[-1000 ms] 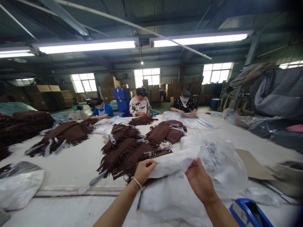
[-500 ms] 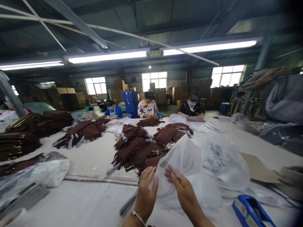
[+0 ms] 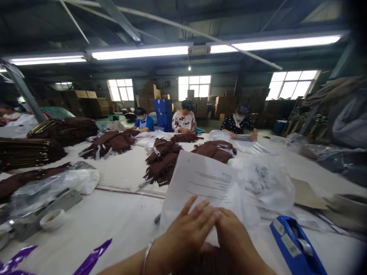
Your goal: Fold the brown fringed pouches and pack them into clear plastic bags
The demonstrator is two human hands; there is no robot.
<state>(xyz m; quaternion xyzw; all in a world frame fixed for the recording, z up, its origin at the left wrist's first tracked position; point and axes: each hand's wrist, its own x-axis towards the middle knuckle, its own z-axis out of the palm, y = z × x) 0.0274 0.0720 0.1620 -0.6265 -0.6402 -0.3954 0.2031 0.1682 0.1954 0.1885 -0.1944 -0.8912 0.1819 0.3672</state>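
My left hand is stretched over the bottom middle of the view, fingers extended and a bangle on its wrist. Its fingertips meet the bent fingers of my right hand; what lies under the right fingers is hidden. Just beyond both hands is a whitish plastic bag with lines of small print, spread on the table. Below the hands, at the bottom edge, dark brown fabric shows partly, blurred and shaded.
Fringed brown textiles lie in piles across the white table. Crumpled clear bags and a blue tape dispenser are at right. A small white cup and purple strips lie left. Several people sit opposite.
The bag was raised and billowing, with my right fingers seen through it; now it lies lower and flatter, print showing. My hands have come together over brown fabric. The view has shifted.
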